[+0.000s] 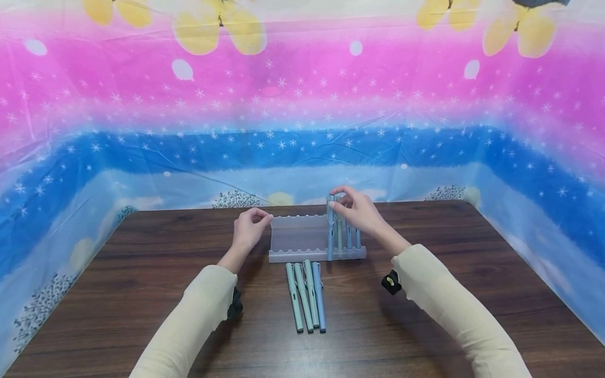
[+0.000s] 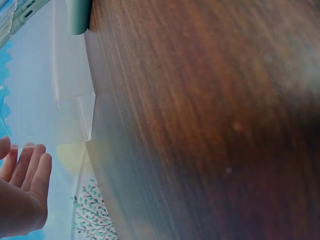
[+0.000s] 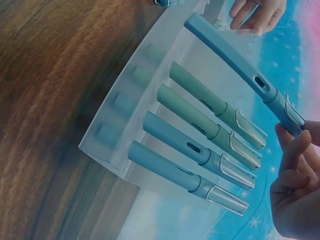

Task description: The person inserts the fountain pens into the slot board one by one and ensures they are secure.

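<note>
Between finger and thumb, my right hand (image 1: 359, 210) pinches a blue pen (image 3: 230, 60) by its clip end. The pen's other end points down to the front ledge of a translucent pen rack (image 1: 298, 233), left of the pens standing there. Two green pens (image 3: 200, 90) and two blue pens (image 3: 175, 142) stand side by side in its right slots. My left hand (image 1: 248, 230) pinches the rack's upper left corner with thumb and forefinger. On the table before the rack lie three green pens (image 1: 294, 299) and one blue pen (image 1: 319, 299), close together with clips toward the rack.
The rack stands toward the back of a dark wood-grain table (image 1: 156, 262). A patterned cloth (image 1: 293, 147) hangs behind the table and along both sides. Dark devices are strapped at both wrists, such as the right wrist camera (image 1: 391, 282).
</note>
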The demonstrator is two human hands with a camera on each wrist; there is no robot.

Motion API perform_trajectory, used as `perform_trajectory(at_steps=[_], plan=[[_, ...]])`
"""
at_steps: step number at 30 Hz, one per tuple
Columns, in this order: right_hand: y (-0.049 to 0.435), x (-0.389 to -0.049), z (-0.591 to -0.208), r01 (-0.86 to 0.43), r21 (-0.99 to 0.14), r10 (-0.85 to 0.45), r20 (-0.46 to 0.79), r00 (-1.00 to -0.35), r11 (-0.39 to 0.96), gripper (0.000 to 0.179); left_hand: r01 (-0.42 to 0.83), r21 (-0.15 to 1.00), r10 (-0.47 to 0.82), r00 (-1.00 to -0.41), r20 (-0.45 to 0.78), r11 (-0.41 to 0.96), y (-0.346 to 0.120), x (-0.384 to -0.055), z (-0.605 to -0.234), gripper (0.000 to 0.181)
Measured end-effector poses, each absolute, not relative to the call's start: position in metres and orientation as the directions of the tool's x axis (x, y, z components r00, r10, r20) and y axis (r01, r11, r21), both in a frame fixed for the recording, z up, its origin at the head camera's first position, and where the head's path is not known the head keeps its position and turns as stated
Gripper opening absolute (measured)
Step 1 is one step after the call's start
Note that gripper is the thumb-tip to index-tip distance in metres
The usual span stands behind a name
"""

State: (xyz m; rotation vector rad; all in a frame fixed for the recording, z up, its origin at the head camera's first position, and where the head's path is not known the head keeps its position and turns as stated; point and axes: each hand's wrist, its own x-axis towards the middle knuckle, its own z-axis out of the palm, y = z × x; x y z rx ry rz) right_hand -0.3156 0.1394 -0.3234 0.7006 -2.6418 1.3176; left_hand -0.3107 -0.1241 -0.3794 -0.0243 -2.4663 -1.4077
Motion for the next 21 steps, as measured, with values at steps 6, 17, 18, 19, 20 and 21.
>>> perform_trajectory(at_steps=[6,17,18,19,20,21], plan=[[0.134,-0.319,-0.322,-0.487,-0.696,-0.305,0.38,-0.873,0.528,0.026,0.165,0.835,-0.133,-0.953,0.272,0.524,-0.124,-0.311,-0.379,0.017],[0.128,-0.325,-0.335,-0.617,-0.591,-0.3,0.55,-0.779,0.519,0.024,0.168,0.834,-0.13,-0.953,0.274,0.526,-0.124,-0.311,-0.379,0.018],[0.128,-0.325,-0.336,-0.618,-0.589,-0.303,0.55,-0.778,0.52,0.024,0.168,0.834,-0.13,-0.953,0.274,0.526,-0.124,-0.311,-0.379,0.018],[0.127,-0.325,-0.338,-0.618,-0.587,-0.306,0.547,-0.779,0.522,0.024,0.167,0.835,-0.131,-0.953,0.273,0.525,-0.124,-0.311,-0.379,0.018],[0.127,-0.326,-0.339,-0.617,-0.588,-0.31,0.543,-0.78,0.522,0.024,0.167,0.834,-0.131,-0.953,0.273,0.525,-0.124,-0.31,-0.379,0.018],[0.126,-0.326,-0.34,-0.615,-0.59,-0.313,0.538,-0.783,0.523,0.024,0.167,0.834,-0.131,-0.953,0.273,0.526,-0.124,-0.31,-0.379,0.018]])
